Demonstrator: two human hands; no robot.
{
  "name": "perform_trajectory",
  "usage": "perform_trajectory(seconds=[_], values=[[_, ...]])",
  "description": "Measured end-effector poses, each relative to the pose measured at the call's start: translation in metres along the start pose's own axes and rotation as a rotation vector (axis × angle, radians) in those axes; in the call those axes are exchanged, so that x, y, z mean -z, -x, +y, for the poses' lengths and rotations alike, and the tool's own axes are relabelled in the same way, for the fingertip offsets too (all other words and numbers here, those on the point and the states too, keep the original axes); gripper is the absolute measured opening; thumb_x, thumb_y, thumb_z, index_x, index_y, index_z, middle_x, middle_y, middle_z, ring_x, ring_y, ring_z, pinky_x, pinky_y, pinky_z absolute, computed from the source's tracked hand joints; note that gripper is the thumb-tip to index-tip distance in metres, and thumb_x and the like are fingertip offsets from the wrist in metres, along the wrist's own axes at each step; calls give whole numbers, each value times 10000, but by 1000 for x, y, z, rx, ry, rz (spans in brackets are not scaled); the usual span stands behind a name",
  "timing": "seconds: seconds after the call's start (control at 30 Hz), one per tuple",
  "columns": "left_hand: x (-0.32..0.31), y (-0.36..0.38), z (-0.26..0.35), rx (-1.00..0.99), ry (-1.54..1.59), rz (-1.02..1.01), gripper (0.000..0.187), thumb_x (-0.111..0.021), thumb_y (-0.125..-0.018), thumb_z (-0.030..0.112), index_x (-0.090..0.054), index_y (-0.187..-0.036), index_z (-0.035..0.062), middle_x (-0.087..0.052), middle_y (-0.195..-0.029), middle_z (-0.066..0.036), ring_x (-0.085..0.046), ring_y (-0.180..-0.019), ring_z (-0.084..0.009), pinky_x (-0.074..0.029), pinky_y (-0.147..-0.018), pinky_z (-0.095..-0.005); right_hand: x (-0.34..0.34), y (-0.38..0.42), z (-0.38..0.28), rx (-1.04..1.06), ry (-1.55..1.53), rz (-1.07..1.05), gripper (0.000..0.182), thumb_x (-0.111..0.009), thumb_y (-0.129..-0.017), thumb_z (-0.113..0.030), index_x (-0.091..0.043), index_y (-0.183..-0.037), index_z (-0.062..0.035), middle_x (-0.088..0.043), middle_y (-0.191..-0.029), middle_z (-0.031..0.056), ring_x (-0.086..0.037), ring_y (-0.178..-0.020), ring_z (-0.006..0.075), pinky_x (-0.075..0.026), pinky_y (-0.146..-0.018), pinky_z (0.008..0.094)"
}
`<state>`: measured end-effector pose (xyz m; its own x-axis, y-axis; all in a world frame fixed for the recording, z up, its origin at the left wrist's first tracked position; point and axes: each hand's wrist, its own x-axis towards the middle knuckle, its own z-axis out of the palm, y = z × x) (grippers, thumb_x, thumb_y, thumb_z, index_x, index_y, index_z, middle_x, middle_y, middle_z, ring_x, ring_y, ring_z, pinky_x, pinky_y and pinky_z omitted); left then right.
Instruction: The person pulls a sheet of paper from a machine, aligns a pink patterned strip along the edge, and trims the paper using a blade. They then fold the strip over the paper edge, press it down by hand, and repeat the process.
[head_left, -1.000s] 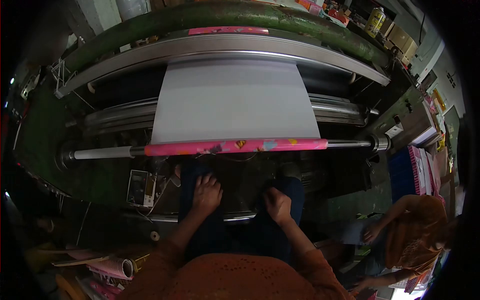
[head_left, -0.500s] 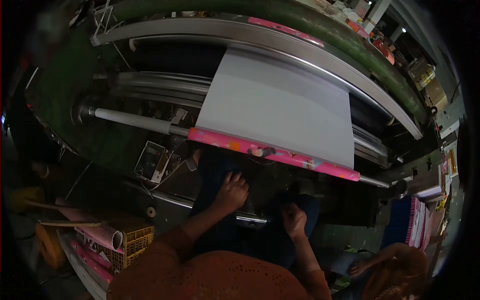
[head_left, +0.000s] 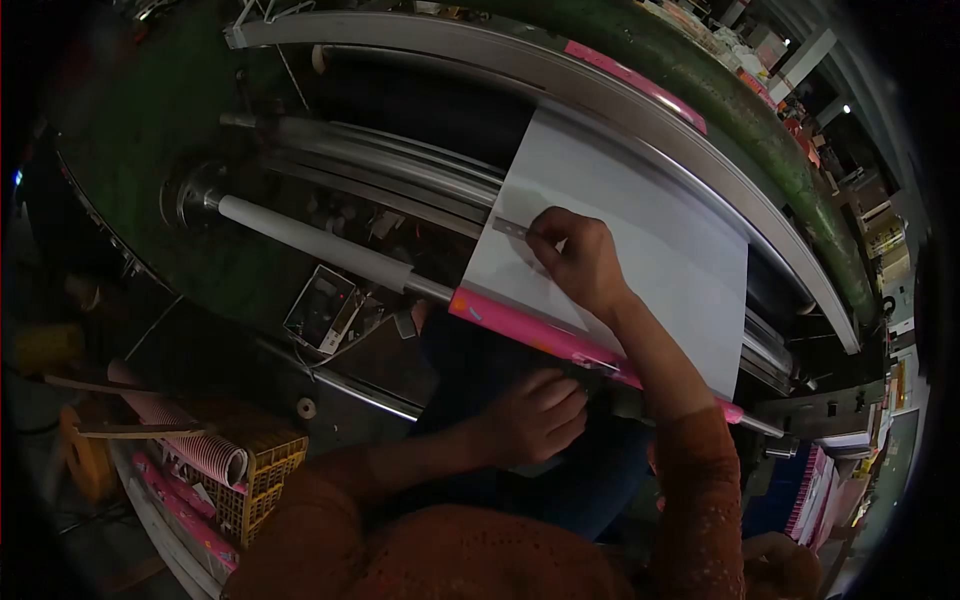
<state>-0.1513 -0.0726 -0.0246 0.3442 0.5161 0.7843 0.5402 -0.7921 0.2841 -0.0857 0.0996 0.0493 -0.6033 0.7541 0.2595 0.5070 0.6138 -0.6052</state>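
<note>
The right hand (head_left: 580,262) has left the lap and now pinches a thin blade (head_left: 512,229) against the white sheet (head_left: 680,250) near its left edge — a cut seems underway — while the left hand (head_left: 535,415), loosely curled and empty, waits below the pink roll (head_left: 520,325).

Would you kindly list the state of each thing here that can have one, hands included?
White paper web: stretched flat from the upper rollers down to the pink roll.
Pink roll: partly wound on its shaft.
Metal blade: pinched in the right hand, lying on the web.
Right hand: closed on the blade, resting on the web.
Left hand: loosely curled below the roll, holding nothing visible.
</note>
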Motion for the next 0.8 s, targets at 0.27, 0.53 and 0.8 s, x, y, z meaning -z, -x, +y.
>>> perform_trajectory(seconds=[0.27,0.53,0.8], values=[[32,-38,-34,227,-386,-263,444,-726,-730,327,-573,-1016,24,-541,-1006,-90,-509,-980,-243,-416,-868,-407,-25,-21,10,25,162,-34,117,-630,-770,-127,-658,-840,-37,-669,-775,156,-651,-733,322,-516,-673,390],[38,-51,-52,243,-287,-476,415,-738,-707,374,-580,-926,60,-542,-883,-80,-526,-855,-261,-421,-734,-376,-25,-59,-11,266,593,-341,112,-628,-709,-104,-685,-798,-69,-679,-816,131,-669,-787,312,-544,-666,407],[35,-60,-45,198,-431,-527,415,-788,-633,287,-540,-891,77,-527,-888,-81,-535,-844,-271,-432,-687,-397,116,98,107,201,652,-205,138,-599,-758,-200,-621,-690,-82,-647,-732,127,-637,-708,343,-511,-632,441]])
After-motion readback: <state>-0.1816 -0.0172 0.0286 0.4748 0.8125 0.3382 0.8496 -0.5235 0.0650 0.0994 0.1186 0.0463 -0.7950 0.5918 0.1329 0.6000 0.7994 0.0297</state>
